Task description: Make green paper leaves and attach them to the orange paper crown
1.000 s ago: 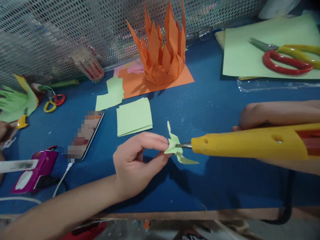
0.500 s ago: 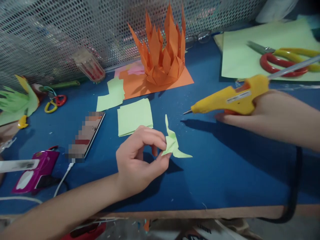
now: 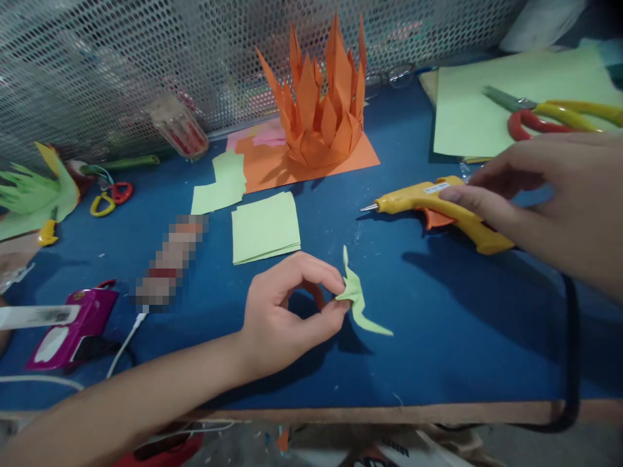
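Glue gun (image 3: 413,196) is now down right of the paper stack (image 3: 267,227), my right hand (image 3: 545,188) loose over it, left hand (image 3: 292,305) pinching the green origami (image 3: 357,297) nearer me than that stack, probably featherlight, crushable, best held by its folded base.

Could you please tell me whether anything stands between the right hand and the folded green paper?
Yes: the yellow glue gun lies right by the right hand, its orange trigger on the side toward the folded green paper. Nothing else visible blocks the way; the left hand pinches the paper from its left.
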The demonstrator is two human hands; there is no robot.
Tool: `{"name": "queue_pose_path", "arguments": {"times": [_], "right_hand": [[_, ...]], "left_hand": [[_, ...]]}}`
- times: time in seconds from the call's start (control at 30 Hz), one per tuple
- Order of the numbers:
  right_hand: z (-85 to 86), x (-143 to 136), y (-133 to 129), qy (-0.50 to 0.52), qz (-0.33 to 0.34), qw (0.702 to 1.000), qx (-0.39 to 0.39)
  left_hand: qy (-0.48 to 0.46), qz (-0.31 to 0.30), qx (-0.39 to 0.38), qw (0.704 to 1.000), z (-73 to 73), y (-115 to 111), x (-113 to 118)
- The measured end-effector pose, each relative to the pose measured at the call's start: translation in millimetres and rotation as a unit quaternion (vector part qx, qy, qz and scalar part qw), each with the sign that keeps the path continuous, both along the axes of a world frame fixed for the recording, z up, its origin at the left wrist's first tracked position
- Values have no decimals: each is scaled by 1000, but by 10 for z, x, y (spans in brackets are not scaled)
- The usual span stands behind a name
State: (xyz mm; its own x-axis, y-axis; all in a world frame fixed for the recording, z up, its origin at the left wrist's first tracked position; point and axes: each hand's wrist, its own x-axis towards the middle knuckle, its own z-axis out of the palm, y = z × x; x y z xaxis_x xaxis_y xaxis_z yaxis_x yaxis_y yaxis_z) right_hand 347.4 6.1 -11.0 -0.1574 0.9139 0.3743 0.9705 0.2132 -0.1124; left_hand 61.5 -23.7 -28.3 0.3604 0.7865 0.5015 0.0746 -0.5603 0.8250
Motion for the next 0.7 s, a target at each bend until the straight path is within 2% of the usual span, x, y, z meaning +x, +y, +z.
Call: {"name": "queue_pose_path", "arguments": {"times": [0.07,0.13,0.2,0.33,0.47,0.57,0.7], "right_hand": [[9,-150,-86,59,128,988,58],[-11,-325,-179,136,262,955,14],[-51,-478,-262,214,331,917,-63],[-121,-649,-359,350,336,852,-198],[-135,-694,-373,420,308,808,-275],[-133,-697,-367,431,300,795,-303],[-139,-690,-374,420,314,799,-293]], "left_hand": [[4,-15,-45,999,14,-16,14],[13,-30,-81,996,28,-27,23],[21,-50,-101,993,33,-29,25],[25,-85,-106,990,12,-21,21],[20,-109,-112,987,-4,-23,32],[12,-110,-137,984,1,-20,41],[30,-107,-163,980,19,5,44]]}}
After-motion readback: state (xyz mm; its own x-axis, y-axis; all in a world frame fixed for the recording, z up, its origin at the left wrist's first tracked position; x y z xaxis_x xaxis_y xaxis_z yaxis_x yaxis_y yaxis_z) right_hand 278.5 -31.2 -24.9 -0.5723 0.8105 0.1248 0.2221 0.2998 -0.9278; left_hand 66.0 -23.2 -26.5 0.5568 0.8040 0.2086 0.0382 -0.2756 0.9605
